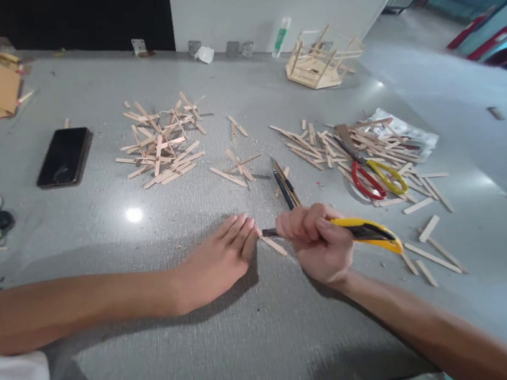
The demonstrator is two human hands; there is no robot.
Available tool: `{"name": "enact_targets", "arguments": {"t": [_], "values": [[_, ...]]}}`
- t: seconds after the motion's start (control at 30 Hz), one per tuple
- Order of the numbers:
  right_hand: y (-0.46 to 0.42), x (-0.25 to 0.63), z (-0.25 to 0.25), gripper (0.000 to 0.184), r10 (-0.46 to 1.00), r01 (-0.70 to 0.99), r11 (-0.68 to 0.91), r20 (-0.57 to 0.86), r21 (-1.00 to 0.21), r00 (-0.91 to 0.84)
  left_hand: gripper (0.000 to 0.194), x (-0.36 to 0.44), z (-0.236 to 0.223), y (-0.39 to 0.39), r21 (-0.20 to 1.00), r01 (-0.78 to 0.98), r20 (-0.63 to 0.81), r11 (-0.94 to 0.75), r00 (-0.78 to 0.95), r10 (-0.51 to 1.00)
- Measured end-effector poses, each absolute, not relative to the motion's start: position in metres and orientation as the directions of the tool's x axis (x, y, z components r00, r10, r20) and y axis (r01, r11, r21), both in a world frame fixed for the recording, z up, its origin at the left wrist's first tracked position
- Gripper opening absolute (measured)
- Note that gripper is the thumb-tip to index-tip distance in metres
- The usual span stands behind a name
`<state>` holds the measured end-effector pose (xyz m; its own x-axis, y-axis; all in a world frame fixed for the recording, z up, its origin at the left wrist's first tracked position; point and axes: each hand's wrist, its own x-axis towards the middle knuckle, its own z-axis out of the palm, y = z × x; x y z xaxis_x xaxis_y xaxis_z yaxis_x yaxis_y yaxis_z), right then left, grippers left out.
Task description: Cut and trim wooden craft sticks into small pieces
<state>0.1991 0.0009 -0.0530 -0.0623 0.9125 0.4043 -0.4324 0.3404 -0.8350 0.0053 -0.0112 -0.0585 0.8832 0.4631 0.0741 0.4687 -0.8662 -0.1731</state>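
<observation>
Clamped in my right hand (320,240) is a yellow cutter (367,230), the fist closed round it and the blade pointing toward the left hand (221,260). Through the head view, my only feed, a thin wooden stick (274,245) lies on the table (211,359) between the two hands, one end at the left fingertips. Those fingers lie together and flat; I can't tell from here whether they pinch the stick or only press it down.

I judge the step in hand to be cutting or trimming this stick. The next move calls for a steady left hold and a controlled stroke, fingertips clear of the edge.

My left thumb is hidden, as is the stick's far end; blade contact is too small to confirm. Slim dark tools (284,189) run partly behind my right hand, and both forearms leave the frame.
</observation>
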Motion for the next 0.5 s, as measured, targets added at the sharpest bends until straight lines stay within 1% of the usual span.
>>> {"name": "enact_targets", "arguments": {"t": [0.17, 0.3, 0.37, 0.5], "values": [[0.002, 0.199, -0.056, 0.042, 0.901, -0.425, 0.363, 0.429, -0.829, -0.066, 0.047, 0.009, -0.062, -0.013, -0.225, 0.498, 0.151, -0.837, 0.867, 0.475], [0.002, 0.198, -0.058, 0.043, 0.896, -0.427, 0.377, 0.441, -0.822, -0.059, 0.048, 0.007, -0.068, -0.010, -0.179, 0.451, 0.150, -0.874, 0.891, 0.429], [0.000, 0.197, -0.060, 0.045, 0.896, -0.427, 0.377, 0.440, -0.822, -0.057, 0.049, 0.006, -0.069, -0.008, -0.177, 0.442, 0.142, -0.880, 0.896, 0.421], [-0.004, 0.194, -0.063, 0.046, 0.902, -0.407, 0.376, 0.430, -0.832, -0.045, 0.048, 0.008, -0.067, -0.010, -0.260, 0.443, 0.127, -0.858, 0.896, 0.425]]}}
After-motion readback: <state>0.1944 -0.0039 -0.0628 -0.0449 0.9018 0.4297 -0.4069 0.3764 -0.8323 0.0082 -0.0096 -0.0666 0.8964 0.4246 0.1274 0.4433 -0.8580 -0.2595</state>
